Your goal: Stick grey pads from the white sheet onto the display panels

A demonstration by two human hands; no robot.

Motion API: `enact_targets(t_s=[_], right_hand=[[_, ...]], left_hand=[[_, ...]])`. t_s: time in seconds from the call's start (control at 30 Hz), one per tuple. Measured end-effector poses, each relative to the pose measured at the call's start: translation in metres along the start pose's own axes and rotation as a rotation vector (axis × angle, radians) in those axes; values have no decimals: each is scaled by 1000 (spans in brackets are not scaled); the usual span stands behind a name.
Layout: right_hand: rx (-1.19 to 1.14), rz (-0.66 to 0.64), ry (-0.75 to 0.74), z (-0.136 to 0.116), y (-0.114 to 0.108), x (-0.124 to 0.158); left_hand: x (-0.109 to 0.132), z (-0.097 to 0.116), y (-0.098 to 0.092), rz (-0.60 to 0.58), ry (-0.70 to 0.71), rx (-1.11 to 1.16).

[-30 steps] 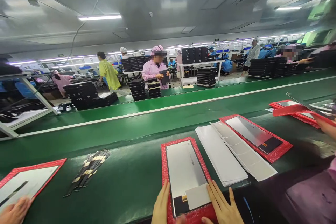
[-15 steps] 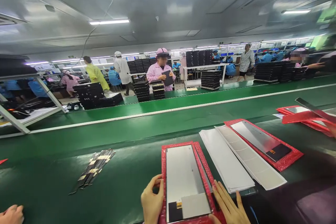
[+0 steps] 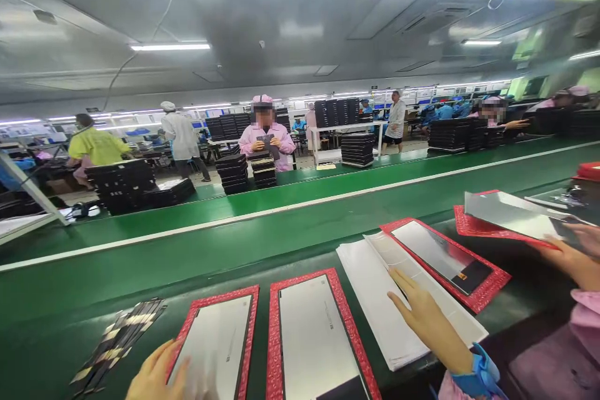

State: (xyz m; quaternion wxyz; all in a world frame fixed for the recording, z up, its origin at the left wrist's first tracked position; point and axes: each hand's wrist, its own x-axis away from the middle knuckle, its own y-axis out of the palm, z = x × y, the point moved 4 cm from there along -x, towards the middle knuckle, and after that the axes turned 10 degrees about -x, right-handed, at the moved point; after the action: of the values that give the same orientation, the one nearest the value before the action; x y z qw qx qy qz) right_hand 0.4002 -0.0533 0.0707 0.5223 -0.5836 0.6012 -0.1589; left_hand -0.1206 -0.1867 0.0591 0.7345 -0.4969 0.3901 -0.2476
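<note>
My left hand [image 3: 157, 372] is at the left edge of a silvery display panel [image 3: 218, 340] on red bubble wrap, its fingers at the edge and its blurred thumb over the face. Just right of it a second display panel [image 3: 319, 337] lies on its own red bubble wrap [image 3: 354, 331], untouched. My right hand [image 3: 415, 303], fingers stretched and a blue band at the wrist, lies over the strip of labelled sheets [image 3: 450, 319] beside a stack of white sheets [image 3: 370, 294]. Whether its fingertips press on the sheets I cannot tell.
A bundle of dark flat strips [image 3: 119, 344] lies on the left. Beyond the sheets rests another wrapped panel [image 3: 434, 250]. At right a co-worker's hands [image 3: 574, 253] hold a panel [image 3: 510, 215]. Black stacks [image 3: 232, 174] stand across the green bench [image 3: 300, 225].
The two overlapping panels now lie apart side by side, one shifted left with my left hand. My right hand has left the panels for the sheets. The view has turned right.
</note>
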Motion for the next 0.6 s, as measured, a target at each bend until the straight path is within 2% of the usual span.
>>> enact_targets(t_s=[0.1, 0.2, 0.3, 0.43, 0.5, 0.6], right_hand=[[162, 13, 166, 34, 4, 13], [252, -65, 265, 53, 15, 36], [261, -86, 282, 55, 22, 49], [247, -26, 243, 52, 16, 50], [209, 45, 220, 53, 10, 48], [78, 131, 244, 58, -1, 46]], left_hand=[[9, 98, -7, -98, 307, 265], [34, 191, -16, -235, 533, 454], [67, 257, -23, -385, 670, 598], [103, 309, -17, -629, 729, 716], [113, 324, -11, -716, 727, 744], [117, 333, -4, -769, 702, 785]])
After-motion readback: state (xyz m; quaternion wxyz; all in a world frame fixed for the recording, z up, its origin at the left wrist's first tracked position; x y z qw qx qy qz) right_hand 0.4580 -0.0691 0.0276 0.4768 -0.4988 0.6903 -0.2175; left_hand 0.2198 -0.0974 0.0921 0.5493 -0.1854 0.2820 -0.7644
